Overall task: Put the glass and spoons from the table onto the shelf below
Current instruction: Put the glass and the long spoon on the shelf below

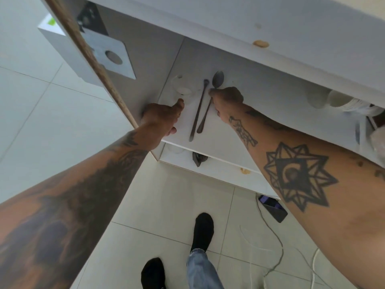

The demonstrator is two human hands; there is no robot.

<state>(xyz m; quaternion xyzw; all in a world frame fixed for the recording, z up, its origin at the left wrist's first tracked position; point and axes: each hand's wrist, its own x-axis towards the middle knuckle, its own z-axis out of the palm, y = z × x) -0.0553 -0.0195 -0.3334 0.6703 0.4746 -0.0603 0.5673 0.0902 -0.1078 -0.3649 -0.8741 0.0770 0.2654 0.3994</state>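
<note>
A: Where do the things lie now?

B: All on the shelf (239, 113), under the worktop (291, 28). The glass (180, 85) stands at the left. Two spoons lie beside it: a thin long spoon (198, 110) and a big spoon (210, 101), bowls pointing inward.

A: And the hands?

B: The left hand (161, 117) rests at the shelf's left edge, just in front of the glass, its fingers loose and holding nothing; the thumb reaches toward the glass base, and I can't tell if it touches. The right hand (227, 99) has its fingers curled shut, pinching the big spoon at the neck just under the bowl.

A: How would they handle?

B: The glass looks clear, thin and breakable, probably slick, so I'd wrap it around the wall low down, not pinch the rim. The spoons are stiff, light metal, smooth enough to slide on the board; I'd pinch at mid-handle for balance.
</note>
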